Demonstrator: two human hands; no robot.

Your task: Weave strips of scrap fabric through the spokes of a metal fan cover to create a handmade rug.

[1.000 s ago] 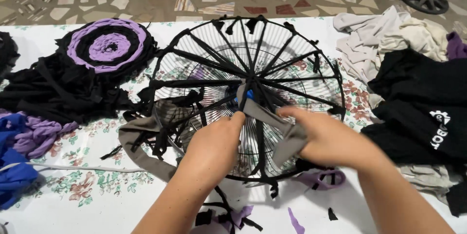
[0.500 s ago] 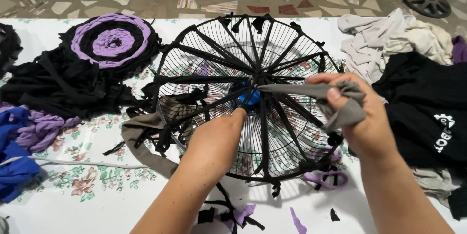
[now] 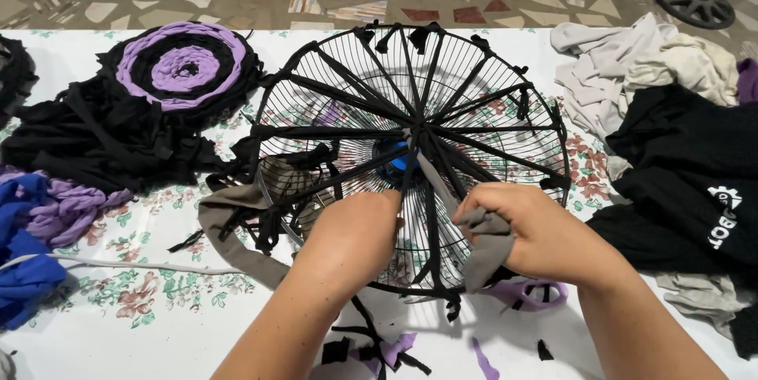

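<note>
**Grey strip being worked at fan-guard hub**

Right hand (image 3: pixel 530 232) is gripping a grey fabric strip (image 3: pixel 483 247), fingers clamped round it, the strip running up to the blue hub (image 3: pixel 397 162). Left hand (image 3: pixel 353 236) is resting on the round black wire fan guard (image 3: pixel 410 151), fingers tucked among the black strips; grip cannot be told. Guard is lying on a floral tablecloth (image 3: pixel 158 289). A purple-and-black woven round (image 3: pixel 185 70) is sitting far left, dark clothes (image 3: pixel 687 183) right.

left hand (image 3: pixel 347 238) fingertips hidden under fan guard (image 3: pixel 339 72), black garment (image 3: pixel 695 183) cut off at right edge
</note>
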